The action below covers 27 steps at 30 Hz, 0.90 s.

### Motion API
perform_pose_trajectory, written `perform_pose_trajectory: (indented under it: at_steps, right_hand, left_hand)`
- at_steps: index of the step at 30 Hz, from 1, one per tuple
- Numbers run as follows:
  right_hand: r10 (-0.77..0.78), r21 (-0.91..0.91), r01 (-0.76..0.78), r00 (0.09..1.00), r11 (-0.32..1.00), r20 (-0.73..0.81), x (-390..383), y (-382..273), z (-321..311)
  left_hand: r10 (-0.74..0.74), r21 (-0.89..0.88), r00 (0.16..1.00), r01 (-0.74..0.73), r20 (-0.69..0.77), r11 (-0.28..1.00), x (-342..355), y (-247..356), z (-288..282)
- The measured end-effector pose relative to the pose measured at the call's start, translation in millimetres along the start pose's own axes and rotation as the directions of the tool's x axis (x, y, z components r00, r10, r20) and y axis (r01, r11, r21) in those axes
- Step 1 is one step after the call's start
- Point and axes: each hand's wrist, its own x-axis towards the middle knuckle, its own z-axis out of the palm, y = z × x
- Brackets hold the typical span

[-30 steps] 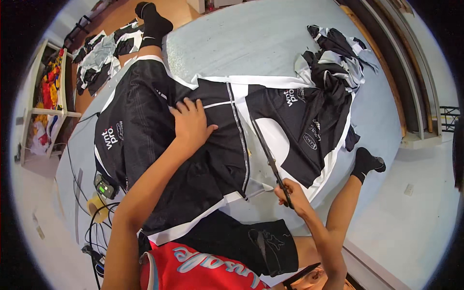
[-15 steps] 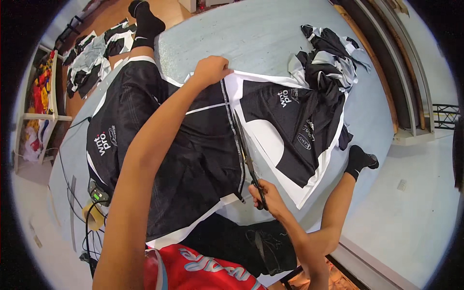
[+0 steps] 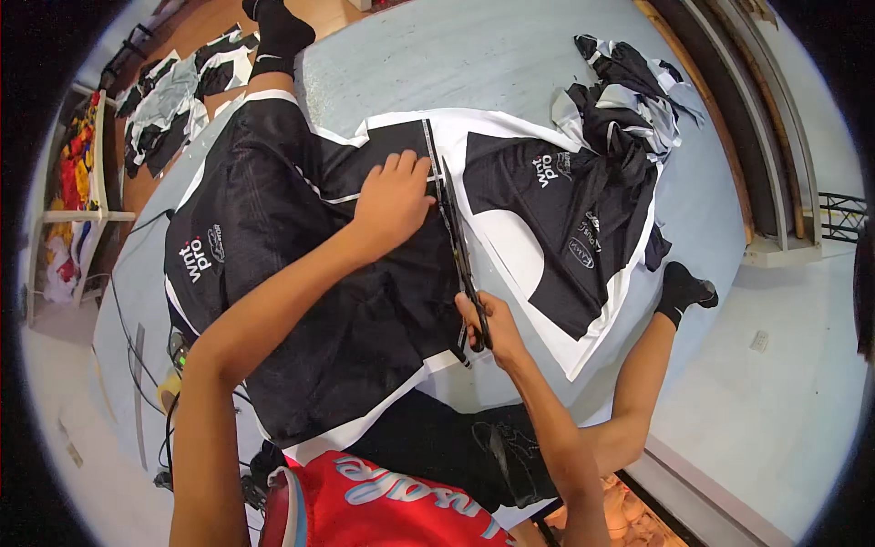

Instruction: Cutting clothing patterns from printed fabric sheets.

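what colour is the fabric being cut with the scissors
Black with white panels and trim, the fabric lies under the left hand; clearest in the head view.

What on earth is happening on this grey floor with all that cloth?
A person sitting on the grey floor is cutting a large black-and-white printed fabric sheet. The left hand presses the fabric flat beside the cut line, while the right hand works long black scissors along it. A pile of black-and-white fabric scraps lies nearby.
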Motion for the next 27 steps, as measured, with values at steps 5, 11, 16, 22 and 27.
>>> perform_pose_trajectory:
  at_steps: [5, 11, 16, 22, 27]
  right_hand:
    - [0.000, -0.020, -0.001, 1.000, 1.000, -0.022, 13.5, -10.9, 5.8]
    - [-0.037, -0.133, 0.026, 0.996, 0.991, -0.079, 15.1, -17.1, 9.9]
    - [-0.008, -0.105, -0.002, 0.995, 0.994, -0.098, 16.9, -19.8, 9.6]
    - [-0.041, -0.132, 0.028, 0.994, 0.991, -0.100, 38.3, -33.7, 5.5]
    - [-0.050, -0.201, 0.031, 0.995, 0.979, -0.088, 41.8, -42.5, 3.1]
  left_hand:
    - [0.008, 0.040, 0.994, -0.013, 0.109, 0.999, -14.1, 11.2, 0.4]
    - [0.021, 0.121, 0.988, -0.040, 0.151, 0.992, -17.7, 16.3, 8.9]
    - [0.017, 0.131, 0.987, -0.038, 0.158, 0.991, -19.5, 15.0, 11.4]
    - [-0.001, 0.125, 0.983, -0.023, 0.183, 0.992, -19.4, 15.3, 10.2]
    - [0.008, 0.118, 0.986, -0.028, 0.169, 0.993, -21.1, 15.0, 9.5]
